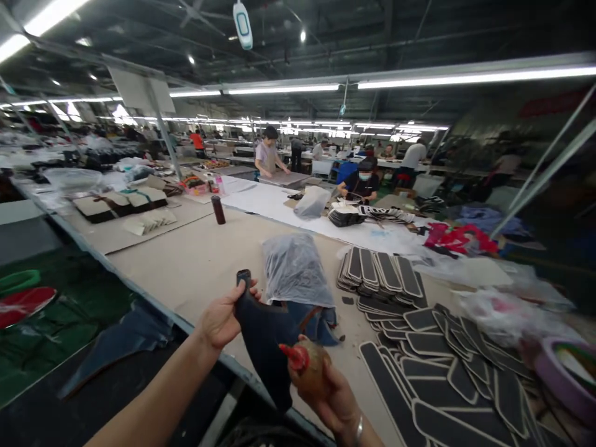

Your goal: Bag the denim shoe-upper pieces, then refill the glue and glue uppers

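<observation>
My left hand [226, 316] grips the upper end of a dark blue curved fabric piece [267, 338], which hangs down over the table's near edge. In my right hand [341, 400] is a squeeze bottle [314, 372], brownish with a red pointed nozzle aimed up and left. The bottle is in front of the fabric's right side; whether they touch I cannot tell. Beyond them, a clear plastic bag [295, 267] lies partly over several denim pieces [321, 326] with a brown strip.
To the right lie stacks of dark panels with pale edges [433, 344], beside a purple round container [565, 379]. A dark bottle [218, 210] stands on the beige tabletop [181, 261]. One co-worker [365, 183] sits across the table; another person [270, 155] stands farther back.
</observation>
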Demonstrator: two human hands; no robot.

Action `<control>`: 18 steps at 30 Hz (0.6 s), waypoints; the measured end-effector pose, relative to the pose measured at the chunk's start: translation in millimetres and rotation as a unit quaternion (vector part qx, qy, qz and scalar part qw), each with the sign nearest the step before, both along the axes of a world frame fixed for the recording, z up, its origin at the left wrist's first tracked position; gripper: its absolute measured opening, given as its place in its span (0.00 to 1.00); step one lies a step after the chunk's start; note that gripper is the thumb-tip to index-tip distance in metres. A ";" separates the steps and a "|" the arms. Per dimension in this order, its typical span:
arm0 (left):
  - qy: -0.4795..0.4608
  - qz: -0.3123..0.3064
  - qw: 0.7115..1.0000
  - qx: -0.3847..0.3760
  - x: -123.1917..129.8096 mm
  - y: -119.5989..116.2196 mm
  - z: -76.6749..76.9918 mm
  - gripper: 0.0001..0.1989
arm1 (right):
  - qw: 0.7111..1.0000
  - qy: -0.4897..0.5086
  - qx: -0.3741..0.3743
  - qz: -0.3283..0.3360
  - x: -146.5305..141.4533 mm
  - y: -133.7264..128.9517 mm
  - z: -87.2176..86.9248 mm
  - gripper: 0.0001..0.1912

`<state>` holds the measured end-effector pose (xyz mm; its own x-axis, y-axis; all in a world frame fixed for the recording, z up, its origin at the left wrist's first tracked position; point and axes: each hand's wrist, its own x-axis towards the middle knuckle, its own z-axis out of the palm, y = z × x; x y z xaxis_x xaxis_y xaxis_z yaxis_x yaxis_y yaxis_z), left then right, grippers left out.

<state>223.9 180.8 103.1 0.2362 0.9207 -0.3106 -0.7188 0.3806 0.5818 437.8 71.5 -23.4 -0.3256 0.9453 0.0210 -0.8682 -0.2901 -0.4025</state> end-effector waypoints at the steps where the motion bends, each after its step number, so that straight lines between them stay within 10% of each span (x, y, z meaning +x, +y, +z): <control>1: 0.005 0.000 1.000 0.013 -4.9 0.5 -2.6 0.13 | 1.000 0.004 -0.014 0.005 -3.4 3.1 3.1 0.31; 6: 0.109 -0.113 0.981 0.116 -37.6 -16.0 -62.5 0.26 | 0.998 0.023 -0.062 0.012 -18.3 27.2 33.3 0.35; 8: 0.285 -0.052 0.937 0.196 -48.5 -27.5 -104.3 0.27 | 0.997 0.034 -0.069 0.009 -24.2 36.4 49.6 0.35; 11: 0.562 0.145 0.701 0.415 -55.5 -44.3 -151.6 0.35 | 0.996 0.051 -0.076 0.024 -36.7 44.6 70.7 0.36; 14: 0.643 0.263 0.456 0.556 -51.2 -56.5 -157.8 0.47 | 0.993 0.069 -0.085 0.037 -52.8 48.8 80.7 0.33; 18: 0.658 0.227 0.385 0.606 -42.9 -66.7 -134.6 0.46 | 0.989 0.082 -0.118 0.030 -72.4 57.9 77.4 0.28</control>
<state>181.0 114.1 -31.5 0.3374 0.4306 0.8371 0.6694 -0.7350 0.1083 365.5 129.4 54.0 -0.3922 0.9092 -0.1398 -0.8945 -0.4124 -0.1728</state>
